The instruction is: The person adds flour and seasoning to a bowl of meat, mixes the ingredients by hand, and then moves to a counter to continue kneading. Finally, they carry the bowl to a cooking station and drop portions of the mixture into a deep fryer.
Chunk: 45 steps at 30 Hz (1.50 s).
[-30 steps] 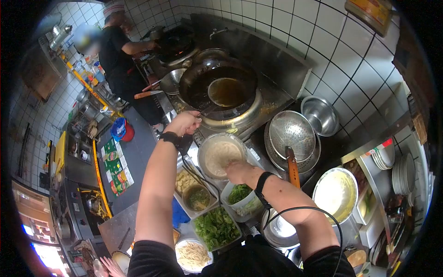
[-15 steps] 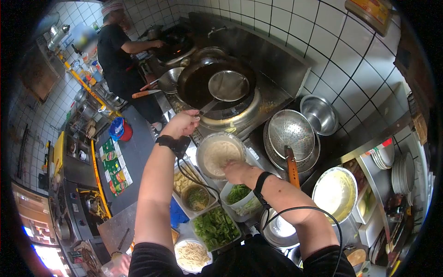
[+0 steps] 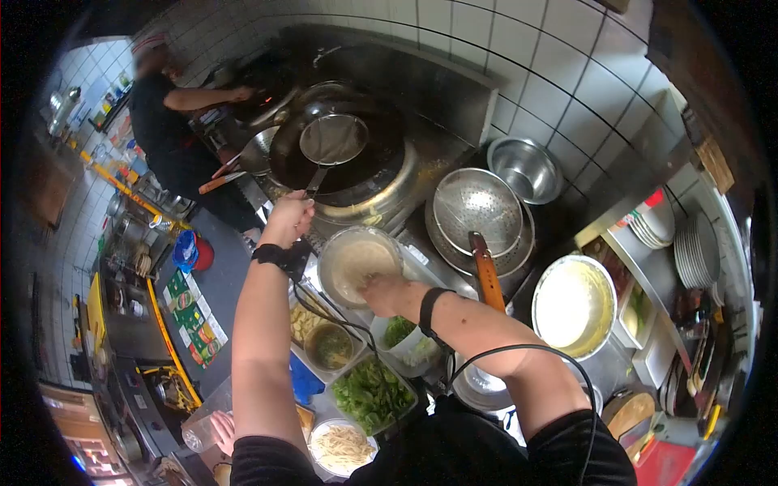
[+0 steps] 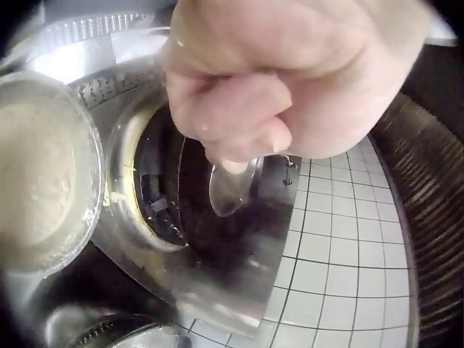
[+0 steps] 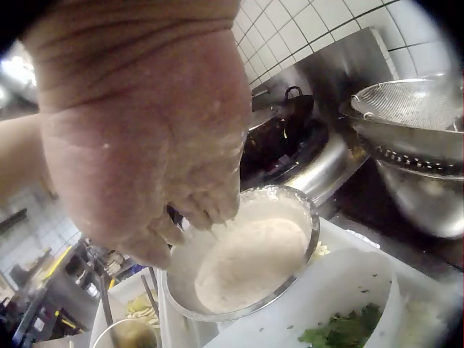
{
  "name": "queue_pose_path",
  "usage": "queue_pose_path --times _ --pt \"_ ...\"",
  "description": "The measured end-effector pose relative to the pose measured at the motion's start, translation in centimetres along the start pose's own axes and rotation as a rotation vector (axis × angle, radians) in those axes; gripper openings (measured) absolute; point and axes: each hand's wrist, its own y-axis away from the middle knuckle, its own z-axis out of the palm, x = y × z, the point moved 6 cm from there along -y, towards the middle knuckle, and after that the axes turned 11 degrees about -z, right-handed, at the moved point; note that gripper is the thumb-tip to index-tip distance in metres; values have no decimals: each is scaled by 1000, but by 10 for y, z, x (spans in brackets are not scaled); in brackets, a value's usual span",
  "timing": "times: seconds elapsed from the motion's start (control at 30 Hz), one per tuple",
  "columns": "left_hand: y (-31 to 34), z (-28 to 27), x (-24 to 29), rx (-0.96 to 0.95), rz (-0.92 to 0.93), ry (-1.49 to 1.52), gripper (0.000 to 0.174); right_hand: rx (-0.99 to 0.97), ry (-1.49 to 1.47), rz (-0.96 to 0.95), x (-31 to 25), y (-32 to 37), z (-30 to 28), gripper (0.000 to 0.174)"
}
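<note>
My left hand (image 3: 290, 219) grips the handle of a mesh skimmer (image 3: 334, 139), whose round mesh overlaps the dark wok (image 3: 279, 150) on the stove. In the left wrist view this hand (image 4: 268, 80) is curled, with the skimmer partly hidden beyond it. My right hand (image 3: 387, 293) reaches into a metal bowl (image 5: 313, 225) of pale, thick batter (image 3: 361, 257). Seen from the right wrist, its wet fingers (image 5: 206, 206) hang down loosely at the batter's edge.
A perforated strainer (image 3: 474, 212) with a wooden handle and a steel bowl (image 3: 525, 168) stand right of the stove. Nearer are containers of leafy greens (image 3: 373, 393) and a dish of pale strips (image 3: 342, 448). Another person (image 3: 162, 121) works at the far burner.
The skimmer's mesh has come up out of the oil in the wok. My right hand stays at the batter bowl. The head view has turned, shifting the scene leftward.
</note>
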Motion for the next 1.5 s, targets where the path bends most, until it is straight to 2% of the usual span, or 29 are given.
queue_pose_path --times 0.03,0.07,0.1,0.17,0.2,0.33,0.37,0.43,0.5,0.53,0.63,0.7,0.77,0.83,0.9,0.97,1.0,1.03,1.07,1.1,1.17,1.23,1.3,1.37,1.43,1.5 --pt "-2 0 -2 -54 4 51 51 43 -27 6 -1 4 0 46" --pt "-5 2 -5 -154 -31 145 37 87 -53 13 -2 9 -1 44" --pt "-9 6 -8 -165 -34 133 37 94 -59 27 -1 11 -3 44" --pt "2 13 -10 -115 -44 114 25 -7 10 -29 -5 10 -3 38" --pt "7 17 -7 -104 -63 92 53 0 11 -24 -5 9 -4 38" --pt "70 40 -2 -236 37 -60 50 142 10 -39 -12 12 -5 30" --pt "90 47 0 -229 35 -68 50 191 9 -55 -16 15 -9 29" --pt "130 72 -6 -347 -1 -173 47 271 -13 -58 -22 15 -3 27" --pt "159 103 -11 -327 -18 -211 50 304 -67 -24 -17 3 15 27" --pt "168 119 -16 -320 -17 -345 48 306 39 -77 -34 21 -3 26" --pt "147 140 -43 -248 -38 -564 41 233 -13 -112 -44 18 11 25" --pt "97 126 -57 -364 -4 -507 37 362 26 -145 -56 30 9 24" --pt "131 122 -26 50 198 -626 43 223 0 -108 -72 56 -11 24" --pt "174 105 3 354 650 -935 52 231 121 -198 -71 54 -7 25" --pt "235 82 22 487 779 -811 64 134 -23 -101 -73 57 -28 26" --pt "300 55 23 524 893 -537 58 96 13 -150 -63 39 -36 29" --pt "335 41 17 572 951 -446 57 185 -29 -173 -58 34 -44 31" --pt "371 28 3 621 1008 -353 55 270 -75 -198 -52 31 -52 32" --pt "403 17 -15 644 1068 -281 47 279 -241 -193 -37 21 -56 32" --pt "428 7 -42 693 1054 -262 47 280 -406 -181 -29 12 -57 31" --pt "472 -10 -100 636 1027 28 39 417 -1145 -91 -53 27 -81 28" --pt "503 -18 -167 773 881 2 32 413 -1575 -82 -62 19 -87 27" --pt "510 -21 -251 655 621 -62 32 361 -1839 -158 -51 -5 -80 27" --pt "522 -7 -318 520 604 -151 34 600 -1940 -141 -68 13 -92 29" --pt "531 -2 -387 386 475 -198 34 651 -2052 -246 -79 26 -93 29" --pt "543 -5 -454 233 268 -146 37 622 -2145 -369 -84 40 -80 29"
